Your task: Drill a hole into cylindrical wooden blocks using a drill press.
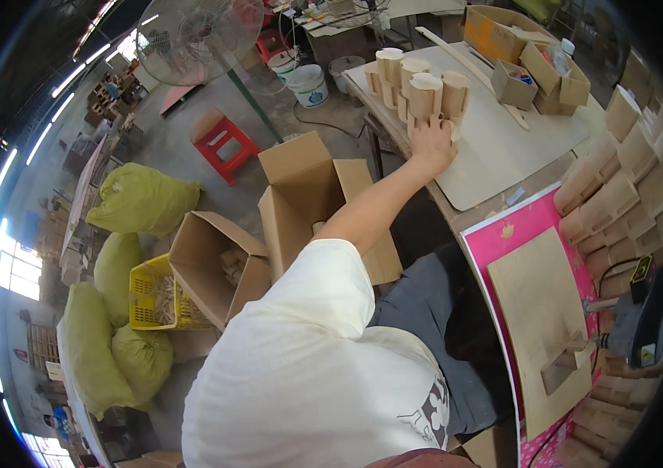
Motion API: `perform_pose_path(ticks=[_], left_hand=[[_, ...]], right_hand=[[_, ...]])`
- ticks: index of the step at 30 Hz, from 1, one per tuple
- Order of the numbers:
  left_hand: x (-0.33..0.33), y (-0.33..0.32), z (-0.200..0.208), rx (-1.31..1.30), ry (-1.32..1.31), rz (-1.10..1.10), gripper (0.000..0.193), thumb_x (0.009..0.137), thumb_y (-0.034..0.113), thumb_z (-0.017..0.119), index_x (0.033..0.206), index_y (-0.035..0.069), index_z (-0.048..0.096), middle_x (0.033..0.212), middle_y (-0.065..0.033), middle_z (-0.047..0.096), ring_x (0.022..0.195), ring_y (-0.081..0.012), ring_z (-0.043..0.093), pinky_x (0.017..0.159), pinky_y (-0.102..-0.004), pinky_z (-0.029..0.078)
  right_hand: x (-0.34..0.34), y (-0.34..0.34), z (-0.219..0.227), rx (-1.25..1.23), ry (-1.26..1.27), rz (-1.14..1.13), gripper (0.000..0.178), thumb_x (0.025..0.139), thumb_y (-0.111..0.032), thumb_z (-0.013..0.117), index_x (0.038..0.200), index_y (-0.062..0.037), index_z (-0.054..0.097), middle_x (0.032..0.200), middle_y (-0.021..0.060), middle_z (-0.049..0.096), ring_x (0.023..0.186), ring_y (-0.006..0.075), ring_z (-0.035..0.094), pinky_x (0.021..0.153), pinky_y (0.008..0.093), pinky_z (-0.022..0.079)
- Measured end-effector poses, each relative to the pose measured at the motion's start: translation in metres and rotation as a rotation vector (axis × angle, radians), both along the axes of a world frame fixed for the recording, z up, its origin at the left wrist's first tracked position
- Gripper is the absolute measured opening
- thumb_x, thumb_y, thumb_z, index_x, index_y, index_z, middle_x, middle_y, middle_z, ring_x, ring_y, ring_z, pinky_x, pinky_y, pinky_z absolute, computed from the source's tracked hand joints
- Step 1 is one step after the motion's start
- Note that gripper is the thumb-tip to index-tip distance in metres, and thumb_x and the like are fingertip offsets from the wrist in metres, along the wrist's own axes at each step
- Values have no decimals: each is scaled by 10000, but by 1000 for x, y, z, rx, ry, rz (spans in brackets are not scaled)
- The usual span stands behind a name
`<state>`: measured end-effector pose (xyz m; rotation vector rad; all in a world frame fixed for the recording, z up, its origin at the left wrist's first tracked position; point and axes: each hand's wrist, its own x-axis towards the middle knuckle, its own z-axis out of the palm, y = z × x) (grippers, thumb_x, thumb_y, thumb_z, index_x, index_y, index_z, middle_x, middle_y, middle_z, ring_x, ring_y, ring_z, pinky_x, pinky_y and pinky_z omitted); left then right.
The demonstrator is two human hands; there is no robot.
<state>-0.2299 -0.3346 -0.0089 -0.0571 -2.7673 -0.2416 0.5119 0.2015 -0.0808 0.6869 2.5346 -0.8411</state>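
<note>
My left arm stretches out to the far table, where my left hand (433, 147) closes its fingers around the near side of a cluster of pale wooden pieces. Rounded, lobed ends show on these upright wooden pieces (426, 92), which stand close together. The hand partly covers the piece it grips, so its full shape is hidden. Below on the right, a small wooden block (578, 351) lies on a plywood board (530, 312), beside the spindle of a dark drill-like machine (635, 335). My right hand is out of view.
Open cardboard boxes (284, 214) stand left of my legs, next to a yellow crate (144, 290) of wood pieces. Green sacks (93, 343), a red stool (226, 147) and a fan (199, 35) are farther left. Stacked wooden parts (620, 187) line the right side.
</note>
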Motion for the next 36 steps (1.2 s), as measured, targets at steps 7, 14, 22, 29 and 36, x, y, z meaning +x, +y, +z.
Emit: perform_pose_path(ticks=[7, 14, 22, 29, 36], left_hand=[[1, 6, -26, 173, 253, 30, 645, 928, 369, 849, 1414, 12, 619, 1489, -260, 534, 1411, -482, 572, 1102, -578, 560], [12, 14, -27, 332, 219, 2, 707, 895, 342, 897, 1422, 6, 568, 1511, -263, 497, 1325, -483, 639, 1061, -572, 585], [5, 15, -33, 433, 256, -22, 644, 887, 292, 909, 1362, 16, 573, 1435, -237, 495, 1300, -486, 631, 1063, -568, 569], [36, 24, -22, 593, 264, -207, 598, 882, 257, 891, 1337, 23, 579, 1385, -226, 501, 1306, -467, 608, 1092, -558, 546], [84, 77, 5, 667, 405, -556, 570, 854, 208, 910, 1294, 30, 594, 1373, -221, 529, 1138, -429, 672, 984, -516, 599]], right_hand=[[-136, -79, 57, -81, -42, 164, 371, 1145, -345, 601, 1242, -31, 773, 1129, 189, 804, 1084, 376, 743, 895, 509, 593], [-163, -55, -95, -54, 164, 186, 250, 996, -228, 796, 1173, -54, 824, 840, 140, 796, 740, 257, 778, 697, 409, 619], [-181, -47, -124, -82, 100, 280, 258, 1035, -156, 787, 1238, 3, 778, 955, 136, 798, 793, 189, 746, 741, 389, 602], [-177, -53, -145, -257, 94, 181, 273, 1036, -139, 745, 1252, 28, 765, 1022, 141, 813, 856, 198, 743, 785, 398, 604], [-200, -78, -106, -167, 74, 242, 354, 1094, -285, 648, 1228, 18, 775, 1055, 130, 817, 915, 247, 744, 834, 432, 591]])
